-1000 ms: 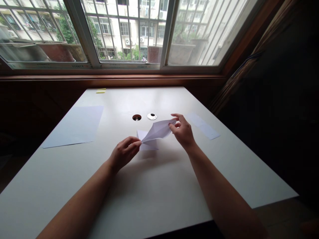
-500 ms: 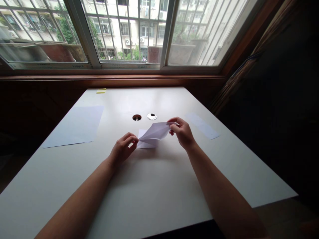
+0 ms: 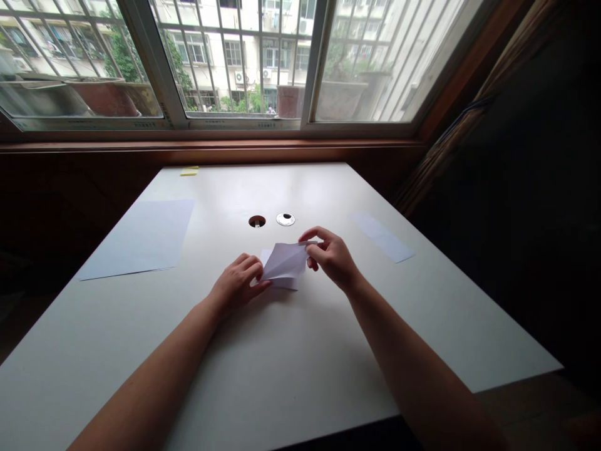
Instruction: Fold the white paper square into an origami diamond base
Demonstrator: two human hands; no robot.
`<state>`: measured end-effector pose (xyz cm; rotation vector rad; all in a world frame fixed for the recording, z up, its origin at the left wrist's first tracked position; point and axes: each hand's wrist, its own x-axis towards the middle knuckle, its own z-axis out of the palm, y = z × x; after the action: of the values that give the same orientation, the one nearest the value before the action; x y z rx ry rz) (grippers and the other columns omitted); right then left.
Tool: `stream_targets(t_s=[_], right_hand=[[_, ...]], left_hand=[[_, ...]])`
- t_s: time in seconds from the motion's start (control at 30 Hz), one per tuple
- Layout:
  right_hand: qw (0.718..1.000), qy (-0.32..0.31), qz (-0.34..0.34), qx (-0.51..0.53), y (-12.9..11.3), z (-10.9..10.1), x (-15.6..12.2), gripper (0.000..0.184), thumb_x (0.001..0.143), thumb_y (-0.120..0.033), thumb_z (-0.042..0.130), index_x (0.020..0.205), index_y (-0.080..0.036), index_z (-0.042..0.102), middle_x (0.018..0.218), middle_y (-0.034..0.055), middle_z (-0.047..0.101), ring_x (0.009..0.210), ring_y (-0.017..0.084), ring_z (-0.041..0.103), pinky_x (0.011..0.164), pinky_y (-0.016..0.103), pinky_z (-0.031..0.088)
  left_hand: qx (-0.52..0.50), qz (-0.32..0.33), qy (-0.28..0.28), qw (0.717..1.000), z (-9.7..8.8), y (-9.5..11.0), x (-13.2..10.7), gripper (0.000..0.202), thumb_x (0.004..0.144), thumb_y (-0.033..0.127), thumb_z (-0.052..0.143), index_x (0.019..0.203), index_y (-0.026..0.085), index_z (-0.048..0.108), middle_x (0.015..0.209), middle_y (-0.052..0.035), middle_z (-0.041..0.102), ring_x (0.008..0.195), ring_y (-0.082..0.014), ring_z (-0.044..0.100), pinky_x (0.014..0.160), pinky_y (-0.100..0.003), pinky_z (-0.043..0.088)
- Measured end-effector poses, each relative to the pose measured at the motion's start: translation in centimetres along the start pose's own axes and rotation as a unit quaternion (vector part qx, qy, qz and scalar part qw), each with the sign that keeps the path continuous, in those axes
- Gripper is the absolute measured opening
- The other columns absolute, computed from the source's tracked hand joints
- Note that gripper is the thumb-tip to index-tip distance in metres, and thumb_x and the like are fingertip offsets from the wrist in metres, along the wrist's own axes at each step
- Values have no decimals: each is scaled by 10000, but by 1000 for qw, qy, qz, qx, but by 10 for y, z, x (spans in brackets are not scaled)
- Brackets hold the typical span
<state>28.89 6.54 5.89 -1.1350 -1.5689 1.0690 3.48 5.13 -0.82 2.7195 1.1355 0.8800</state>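
A white sheet of paper (image 3: pixel 285 260) with folds in it is between my two hands, low over the middle of the table. My left hand (image 3: pixel 237 280) pinches its left corner, thumb along the near edge. On the far right edge, my right hand (image 3: pixel 330 254) grips the sheet between thumb and forefinger. One layer of the paper slants upward toward the right hand, while a lower layer shows beneath it near the tabletop. Whether the layers are one piece I cannot tell.
On the white table (image 3: pixel 291 369) a larger white sheet (image 3: pixel 141 238) lies at left and a paper strip (image 3: pixel 382 237) at right. Beyond my hands are a round hole (image 3: pixel 256 222) and a metal ring cover (image 3: pixel 285 219). Yellow strips (image 3: pixel 190 171) lie near the back edge, below the window.
My right hand has come down and to the left, bringing its end of the paper nearer the left hand. The left hand has shifted slightly nearer me, its thumb now along the paper.
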Motion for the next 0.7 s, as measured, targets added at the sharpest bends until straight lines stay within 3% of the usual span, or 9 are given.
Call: stream_targets(t_s=[0.1,0.23,0.4,0.53,0.7], right_hand=[[1000,-13,-1,-12,-3,5,-3,176,744,-205,545,891,-181,640,532,-42,540,441,124,540,393,222,390],[1000,-16,-2,-21,-4,9,-4,139,768,-227,563,880,-180,632,593,-33,565,433,107,530,378,214,373],[999,-21,-12,-34,-4,11,-4,136,835,-301,584,899,-189,626,783,6,633,471,90,534,392,212,383],[994,-4,-70,-84,1,11,-1,226,878,-401,601,985,-208,648,980,34,646,561,81,516,508,231,448],[980,12,-129,-153,16,13,3,399,869,-514,634,1152,-232,629,1049,51,626,617,101,504,606,264,483]], left_hand=[[-32,-25,32,999,3,-1,-1,160,897,327,640,964,210,554,922,-49,625,897,-208,577,768,-331,506],[-48,-42,32,997,6,-4,-3,448,906,316,640,1308,230,462,972,-43,651,936,-212,597,817,-347,521],[11,-13,1,1000,7,-7,-2,330,945,347,586,1247,219,549,950,-60,656,913,-226,574,808,-355,512],[11,-25,-9,1000,6,-6,-1,312,949,354,582,1230,218,575,961,-66,649,885,-216,569,785,-345,513],[-47,-75,-3,996,7,-6,-3,621,908,382,646,1449,269,363,1040,-53,630,874,-194,590,795,-354,537]])
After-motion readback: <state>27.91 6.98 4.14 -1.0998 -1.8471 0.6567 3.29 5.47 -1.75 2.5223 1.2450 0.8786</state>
